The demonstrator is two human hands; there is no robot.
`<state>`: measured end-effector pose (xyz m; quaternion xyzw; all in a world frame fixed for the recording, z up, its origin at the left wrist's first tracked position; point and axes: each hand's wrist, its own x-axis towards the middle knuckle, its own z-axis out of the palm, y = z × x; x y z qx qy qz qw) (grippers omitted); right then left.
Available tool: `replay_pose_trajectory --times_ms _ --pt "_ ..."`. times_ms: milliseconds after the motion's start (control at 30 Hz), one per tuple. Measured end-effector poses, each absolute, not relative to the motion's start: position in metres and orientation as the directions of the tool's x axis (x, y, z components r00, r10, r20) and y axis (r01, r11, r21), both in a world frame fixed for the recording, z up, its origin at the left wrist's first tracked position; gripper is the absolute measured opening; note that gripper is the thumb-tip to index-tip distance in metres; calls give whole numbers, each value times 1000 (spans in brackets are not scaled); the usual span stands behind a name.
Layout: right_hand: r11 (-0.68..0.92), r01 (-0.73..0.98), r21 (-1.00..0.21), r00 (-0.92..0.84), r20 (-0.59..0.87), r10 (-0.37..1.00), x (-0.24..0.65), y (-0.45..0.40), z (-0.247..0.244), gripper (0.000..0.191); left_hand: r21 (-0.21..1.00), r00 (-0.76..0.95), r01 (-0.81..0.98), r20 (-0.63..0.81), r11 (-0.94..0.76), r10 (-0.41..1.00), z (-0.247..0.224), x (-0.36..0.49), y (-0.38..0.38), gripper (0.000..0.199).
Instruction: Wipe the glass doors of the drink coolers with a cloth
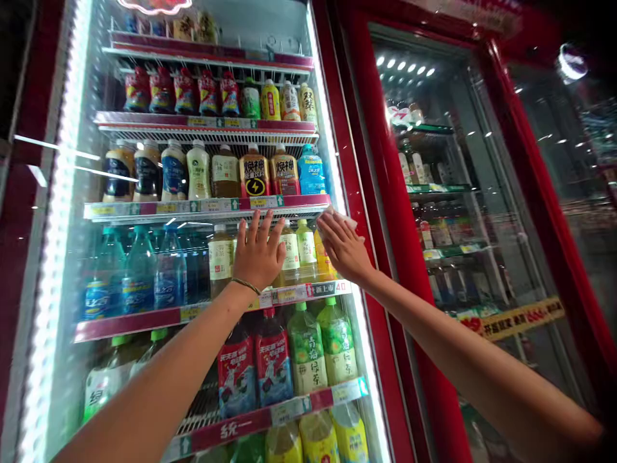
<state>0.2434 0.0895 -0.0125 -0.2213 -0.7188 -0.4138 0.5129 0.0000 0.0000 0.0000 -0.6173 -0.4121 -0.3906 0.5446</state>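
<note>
My left hand point(259, 251) lies against the glass door point(193, 276) of a lit drinks cooler, fingers spread and holding nothing. A thin band circles that wrist. Further right, close to the door's right edge, my right hand point(343, 247) presses a folded white cloth point(348, 220) flat to the glass. Its fingers lie together over the cloth, and most of the cloth is hidden under them. Behind the glass, near my hands, stand pale-labelled tea bottles point(220, 257) and an orange bottle point(324, 257).
Several shelves of bottles fill the cooler, with a price-tag strip point(207, 206) along each shelf edge. A bright light strip point(53, 257) runs down the left side. The red door frame point(405, 212) of a second glass-fronted cooler stands at right, with a yellow banner point(523, 318) on its glass.
</note>
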Motion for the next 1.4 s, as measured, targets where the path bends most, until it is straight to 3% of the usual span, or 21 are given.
replay_pose_trajectory --times_ms 100,167,300,333,467,633,800,933,1100,1267,1400 --pt "554 826 103 -88 995 -55 238 96 22 58 -345 351 936 933 -72 83 0 1 1 53" --pt "551 833 56 -34 998 -50 232 95 32 60 -346 351 935 934 -72 69 0 1 2 53" --pt "538 757 372 -375 921 -109 220 88 31 62 -352 355 933 934 -76 34 0 1 5 52" --pt "532 746 400 -404 907 -116 218 87 31 62 -352 355 933 934 -81 29 0 0 6 52" --pt "548 787 284 -273 956 -104 211 81 29 64 -350 353 930 936 -113 5 0 -1 7 57" --pt "541 619 569 -587 793 -161 214 77 26 64 -351 356 929 935 -116 17 0 -1 7 60" --pt "592 703 393 -382 912 -151 212 79 34 62 -348 354 929 935 -124 29 0 -1 7 62" --pt "584 578 570 -589 787 -184 208 74 35 62 -345 350 930 936 -124 27 0 -2 7 63" --pt "592 677 438 -445 884 -145 208 73 35 60 -319 321 942 947 -105 0 -1 -1 8 65" --pt "596 509 622 -674 718 -173 210 69 27 62 -300 303 948 953 -108 7 3 -6 3 60" --pt "608 634 478 -513 848 -132 204 68 31 61 -382 391 917 918 -115 61 14 -21 -10 56"
